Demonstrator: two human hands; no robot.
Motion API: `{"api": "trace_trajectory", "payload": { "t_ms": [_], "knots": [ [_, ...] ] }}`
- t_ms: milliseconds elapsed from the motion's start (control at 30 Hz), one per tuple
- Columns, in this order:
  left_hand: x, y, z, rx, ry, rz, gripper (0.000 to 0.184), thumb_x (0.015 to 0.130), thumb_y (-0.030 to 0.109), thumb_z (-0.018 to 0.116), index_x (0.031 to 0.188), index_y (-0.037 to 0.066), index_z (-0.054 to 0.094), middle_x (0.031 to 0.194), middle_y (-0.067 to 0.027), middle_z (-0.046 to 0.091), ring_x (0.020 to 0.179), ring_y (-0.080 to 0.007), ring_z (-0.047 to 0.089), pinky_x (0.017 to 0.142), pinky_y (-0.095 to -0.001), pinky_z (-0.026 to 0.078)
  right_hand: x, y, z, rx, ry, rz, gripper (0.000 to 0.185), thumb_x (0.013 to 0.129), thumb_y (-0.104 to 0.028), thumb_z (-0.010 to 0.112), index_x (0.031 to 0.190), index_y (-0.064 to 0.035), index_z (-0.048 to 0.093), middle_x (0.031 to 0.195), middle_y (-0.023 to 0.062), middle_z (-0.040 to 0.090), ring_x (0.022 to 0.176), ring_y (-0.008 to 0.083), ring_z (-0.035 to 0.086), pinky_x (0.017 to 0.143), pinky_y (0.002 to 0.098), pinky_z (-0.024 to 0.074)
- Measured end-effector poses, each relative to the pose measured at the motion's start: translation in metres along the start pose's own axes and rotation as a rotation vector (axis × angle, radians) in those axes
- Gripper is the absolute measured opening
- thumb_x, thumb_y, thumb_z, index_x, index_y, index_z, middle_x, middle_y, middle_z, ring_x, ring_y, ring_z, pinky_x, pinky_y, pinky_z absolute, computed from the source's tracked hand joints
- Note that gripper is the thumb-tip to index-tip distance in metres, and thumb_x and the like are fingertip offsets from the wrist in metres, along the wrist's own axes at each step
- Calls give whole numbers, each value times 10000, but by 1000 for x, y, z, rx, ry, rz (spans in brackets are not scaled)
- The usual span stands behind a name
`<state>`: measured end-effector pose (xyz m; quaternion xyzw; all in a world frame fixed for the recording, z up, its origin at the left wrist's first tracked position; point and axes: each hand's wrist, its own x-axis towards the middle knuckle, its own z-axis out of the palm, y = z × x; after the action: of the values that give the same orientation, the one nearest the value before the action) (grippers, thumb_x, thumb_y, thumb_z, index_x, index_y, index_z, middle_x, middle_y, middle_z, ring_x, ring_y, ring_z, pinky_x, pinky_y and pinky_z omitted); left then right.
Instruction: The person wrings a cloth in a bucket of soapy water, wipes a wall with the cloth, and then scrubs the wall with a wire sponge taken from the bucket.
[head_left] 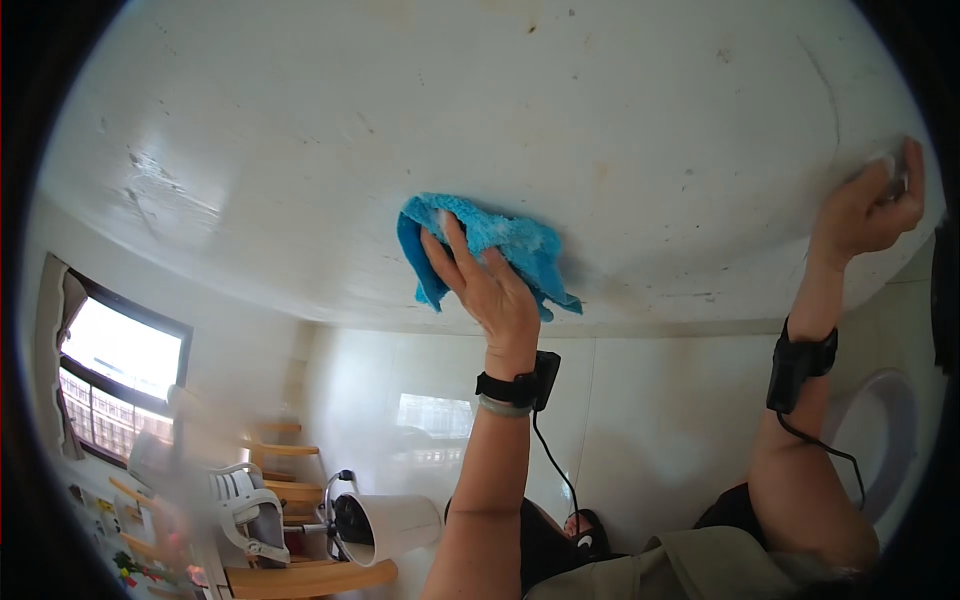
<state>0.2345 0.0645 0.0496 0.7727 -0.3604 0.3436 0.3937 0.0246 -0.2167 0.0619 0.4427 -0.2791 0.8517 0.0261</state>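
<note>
cloth (515,237), bright blue and bunched, against the white wall (650,120), just above its lower edge! left hand (497,300) lies over it, grip spread apart. farther right along that edge, right hand (866,215), grip clamped on a pale object (889,168), mostly hidden. black straps (510,388) ring both wrists, and there's a white bin (402,525) down to the left.

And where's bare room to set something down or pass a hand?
Hand room: wall between blue cloth and right hand. Setting down: floor below it, between left forearm and right forearm. Crowded: lower left, bin and chair.
</note>
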Motion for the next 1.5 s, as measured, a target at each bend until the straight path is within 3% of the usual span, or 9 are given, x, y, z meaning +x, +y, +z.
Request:
{"api": "trace_trajectory", "payload": {
  "t_ms": [167, 267, 433, 667, 700, 1000, 1067, 1133, 1500],
  "knots": [
    [11, 8, 4, 18, 67, 65, 498, 1043, 212, 347, 1496, 25, 258, 1532, -271, 108, 1424, -424, 183, 1125, -461, 262, 7, 3, -4, 13, -27, -37, 330, 932, -123, 494, 1241, -14, 536, 1311, 110, 531, 1188, 227, 510, 1024, 319, 393],
    [32, 11, -5, -137, 94, -39, 557, 1052, 384, 257, 1500, 53, 249, 1538, -238, 117, 1434, -401, 186, 1120, -470, 282, 3, 7, -8, -136, -64, -120, 292, 957, -171, 533, 1225, -56, 529, 1259, 96, 568, 1078, 231, 557, 953, 315, 445],
    [-18, -5, 1, 81, -88, 51, 506, 999, 59, 372, 1483, -28, 249, 1527, -267, 86, 1412, -429, 179, 1129, -479, 246, 5, 7, -3, 11, -34, -79, 288, 968, -179, 530, 1239, -81, 520, 1274, 70, 567, 1160, 219, 479, 994, 304, 407],
    [29, 9, 1, -67, 111, -33, 498, 1047, 246, 329, 1504, 58, 264, 1535, -240, 90, 1411, -404, 199, 1124, -463, 240, 4, 6, -4, 8, -55, -129, 288, 970, -165, 523, 1248, -90, 514, 1298, 64, 550, 1171, 224, 463, 1000, 301, 402],
    [18, 0, 1, 151, 95, 67, 502, 1049, 273, 316, 1499, 55, 273, 1527, -232, 113, 1406, -397, 219, 1119, -455, 262, 4, 3, -4, -25, -57, -123, 285, 971, -168, 521, 1246, -94, 515, 1294, 63, 552, 1166, 223, 464, 1000, 299, 402],
    [60, 24, -14, -28, 136, 110, 477, 1033, 181, 341, 1480, 18, 306, 1493, -227, 190, 1387, -377, 258, 1105, -442, 289, 2, 5, -3, 2, -62, -93, 281, 978, -167, 514, 1247, -84, 515, 1295, 70, 552, 1167, 217, 467, 980, 301, 409],
    [49, 14, -14, 142, 139, 153, 472, 1026, 151, 340, 1476, 14, 310, 1489, -221, 185, 1378, -376, 268, 1103, -435, 290, 4, 6, -3, 59, -44, -61, 280, 979, -170, 514, 1245, -82, 519, 1294, 70, 552, 1160, 218, 470, 975, 301, 410],
    [27, 5, -14, 156, 17, 197, 513, 964, 22, 425, 1465, -7, 321, 1474, -264, 181, 1378, -416, 225, 1113, -467, 252, 5, 7, -3, -19, -35, -110, 273, 981, -182, 517, 1234, -81, 529, 1289, 73, 554, 1158, 219, 475, 973, 295, 409],
    [30, 10, -12, 157, 83, 173, 487, 1004, 113, 346, 1483, 31, 308, 1478, -229, 175, 1357, -378, 266, 1082, -456, 300, 5, 5, -5, -12, -33, -85, 284, 981, -199, 526, 1245, -94, 538, 1288, 59, 555, 1169, 229, 478, 999, 301, 409]
  ]
}}
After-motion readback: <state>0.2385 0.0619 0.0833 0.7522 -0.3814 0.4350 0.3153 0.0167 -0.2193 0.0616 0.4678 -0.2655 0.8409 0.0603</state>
